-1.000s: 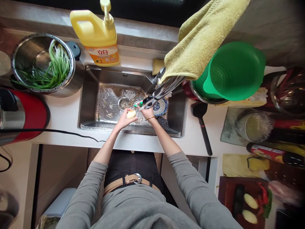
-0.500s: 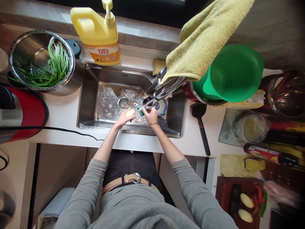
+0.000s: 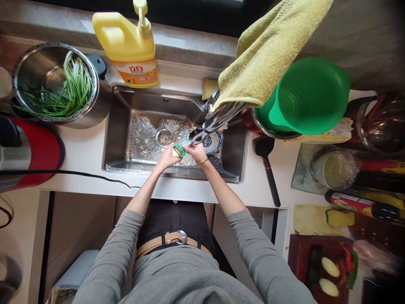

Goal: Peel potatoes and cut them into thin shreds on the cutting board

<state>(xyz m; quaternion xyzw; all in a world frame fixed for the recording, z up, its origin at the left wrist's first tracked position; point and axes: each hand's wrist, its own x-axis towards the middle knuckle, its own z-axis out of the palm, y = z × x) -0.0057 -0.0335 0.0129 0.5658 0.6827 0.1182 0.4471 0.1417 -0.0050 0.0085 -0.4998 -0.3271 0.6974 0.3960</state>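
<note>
In the head view, a change is noted at the sink (image 3: 117,128): the green peeler (image 3: 179,150), held apart from the pale vegetable (image 3: 175,154) half a second earlier, is now laid over it. By this, the blade is judged to be placed for a stroke; whether peel is being cut cannot be told. The vegetable, seemingly a potato, is held above the basin by the left hand (image 3: 168,158), whose fingers are curled closely around it. The peeler's handle is gripped by the right hand (image 3: 195,153) with fingers closed; the grip is partly hidden by the faucet (image 3: 207,125).

As to containers, scraps (image 3: 145,151), a patterned plate (image 3: 213,142) and a dark scourer (image 3: 216,164) are contained in the sink. Green onions (image 3: 79,86) are held in the steel pot (image 3: 101,107). The green colander (image 3: 319,93) is set over a metal-rimmed vessel (image 3: 257,122). A bowl (image 3: 338,169) is covered with clear film; its pale contents cannot be identified.
</note>
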